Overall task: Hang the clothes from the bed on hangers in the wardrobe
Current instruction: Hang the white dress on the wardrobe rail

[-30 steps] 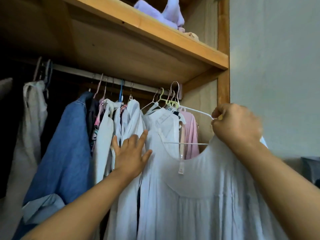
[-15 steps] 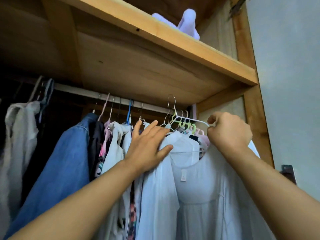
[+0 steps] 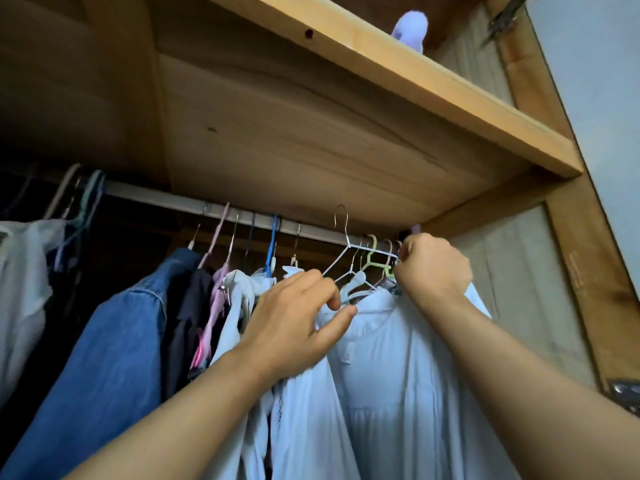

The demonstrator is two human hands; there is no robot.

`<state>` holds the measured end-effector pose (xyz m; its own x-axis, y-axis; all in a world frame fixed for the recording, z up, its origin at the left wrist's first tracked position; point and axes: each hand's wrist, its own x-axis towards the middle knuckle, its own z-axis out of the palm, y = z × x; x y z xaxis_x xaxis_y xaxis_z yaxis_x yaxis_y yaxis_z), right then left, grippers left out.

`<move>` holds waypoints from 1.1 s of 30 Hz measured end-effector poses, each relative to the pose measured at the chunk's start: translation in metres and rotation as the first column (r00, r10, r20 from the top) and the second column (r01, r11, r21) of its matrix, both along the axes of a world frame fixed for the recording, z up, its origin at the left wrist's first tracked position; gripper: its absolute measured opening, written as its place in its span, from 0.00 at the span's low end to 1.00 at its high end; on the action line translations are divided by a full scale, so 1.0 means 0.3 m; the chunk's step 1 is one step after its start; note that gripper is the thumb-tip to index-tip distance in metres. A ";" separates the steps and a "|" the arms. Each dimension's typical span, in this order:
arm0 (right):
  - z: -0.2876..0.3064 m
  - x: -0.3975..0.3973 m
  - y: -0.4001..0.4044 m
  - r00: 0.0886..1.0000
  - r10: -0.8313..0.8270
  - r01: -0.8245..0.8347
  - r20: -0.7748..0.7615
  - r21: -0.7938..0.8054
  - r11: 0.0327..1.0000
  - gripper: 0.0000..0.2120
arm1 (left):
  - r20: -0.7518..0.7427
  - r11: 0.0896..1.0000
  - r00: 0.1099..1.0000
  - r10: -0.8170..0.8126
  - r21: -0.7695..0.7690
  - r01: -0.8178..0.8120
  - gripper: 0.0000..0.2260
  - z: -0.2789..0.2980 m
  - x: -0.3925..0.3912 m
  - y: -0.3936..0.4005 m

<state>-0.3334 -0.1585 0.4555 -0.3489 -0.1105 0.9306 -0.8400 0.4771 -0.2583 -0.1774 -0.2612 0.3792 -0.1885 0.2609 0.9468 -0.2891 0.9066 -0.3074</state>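
Head view: R hand (image 3: 431, 268) is curled tight round the shoulder of a white wire hanger (image 3: 349, 249), whose hook sits up by the wardrobe rail (image 3: 156, 197) but looks not yet over it. A pale white dress (image 3: 398, 375) hangs from the hanger. L hand (image 3: 294, 327) pinches the fabric of a neighbouring white garment (image 3: 304, 420). The dress looks light, soft and slippery; better to hold the stiff wire than the cloth.

right hand (image 3: 431, 268) raised hanger (image 3: 349, 252) up to rail (image 3: 242, 216), left hand (image 3: 294, 327) now pinching white dress (image 3: 398, 358) collar
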 end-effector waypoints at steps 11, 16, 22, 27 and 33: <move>-0.024 -0.050 -0.147 0.997 -0.029 0.027 0.068 0.024 0.999 0.10 | 0.004 1.000 1.000 -0.025 0.000 0.025 0.11 -0.020 0.005 -0.044; -0.103 -0.033 -0.109 0.990 -0.064 0.091 -0.123 0.234 0.968 0.11 | 0.045 1.000 0.999 -0.017 -0.009 0.017 0.08 -0.030 0.011 -0.053; -0.372 -0.029 -0.062 0.836 0.122 0.012 -0.535 0.240 0.971 0.27 | 0.100 1.000 0.995 -0.004 -0.005 0.005 0.16 -0.089 0.035 -0.050; -0.613 -0.077 -0.033 0.840 0.289 -0.198 -0.459 0.236 0.951 0.27 | 0.061 0.961 0.966 0.251 -0.137 -0.242 0.32 -0.199 0.028 -0.012; -0.886 -0.179 -0.045 0.786 0.427 -0.192 -0.447 0.481 0.856 0.33 | 0.351 0.923 0.858 0.376 -0.224 -0.313 0.21 -0.459 -0.009 -0.020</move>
